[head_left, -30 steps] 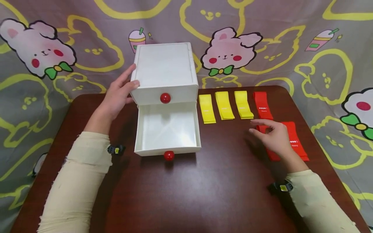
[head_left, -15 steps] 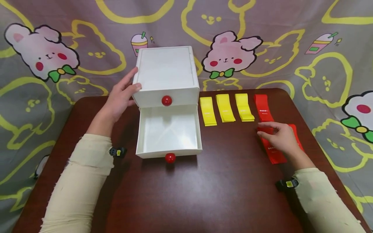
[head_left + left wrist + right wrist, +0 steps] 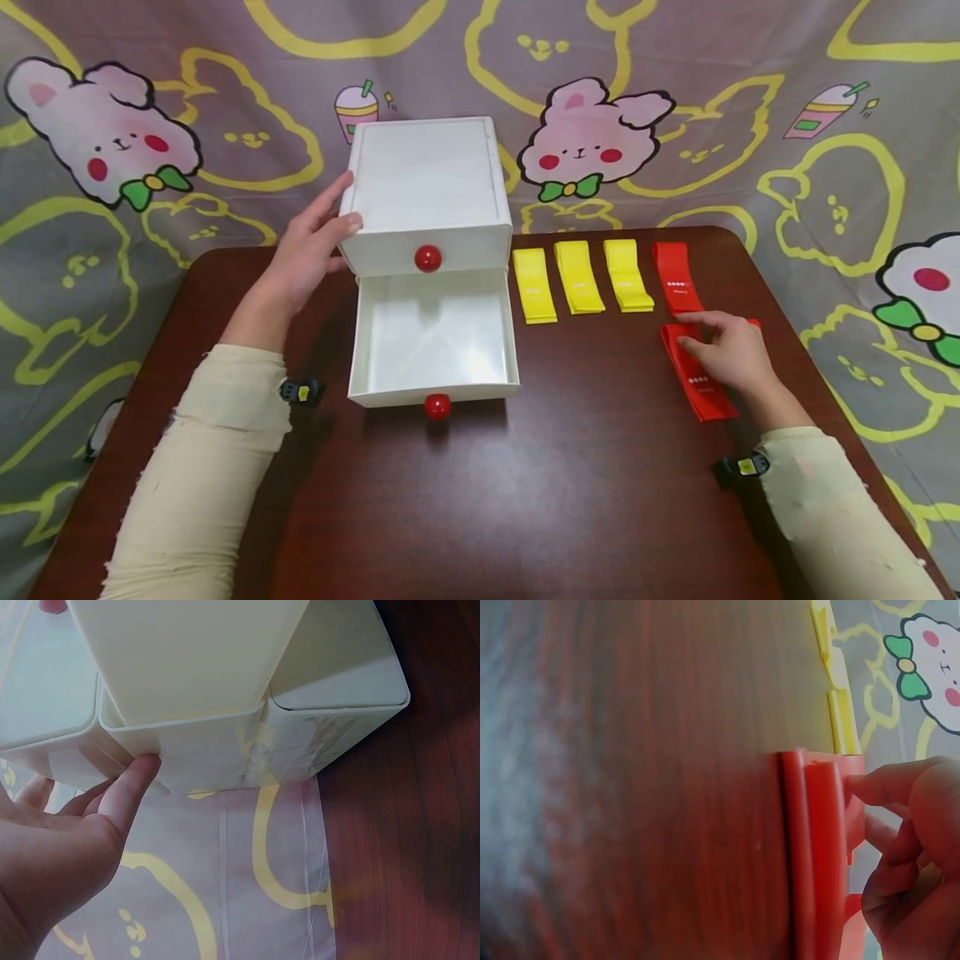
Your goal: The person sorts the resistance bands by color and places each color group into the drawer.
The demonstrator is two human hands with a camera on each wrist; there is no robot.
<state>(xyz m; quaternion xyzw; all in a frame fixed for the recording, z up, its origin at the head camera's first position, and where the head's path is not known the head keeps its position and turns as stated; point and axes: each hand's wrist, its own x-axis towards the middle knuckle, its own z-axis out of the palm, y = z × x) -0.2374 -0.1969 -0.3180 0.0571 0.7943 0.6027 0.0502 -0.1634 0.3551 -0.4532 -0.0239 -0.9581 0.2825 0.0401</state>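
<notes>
Patterned curtain [image 3: 570, 50] backs a brown surface [image 3: 525, 492]. Right hand [image 3: 735, 354]: thumb and fingertip narrowly spaced at the far end of the red band [image 3: 708, 400]; whether pinching, I cannot tell. Best pinch all folds together, while the left hand [image 3: 303, 250], fingers extended, steadies the box [image 3: 427, 175].

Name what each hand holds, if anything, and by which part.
The left hand only touches the side of the white drawer unit. The right hand is at the far end of a red band; whether it pinches there cannot be told.
</notes>
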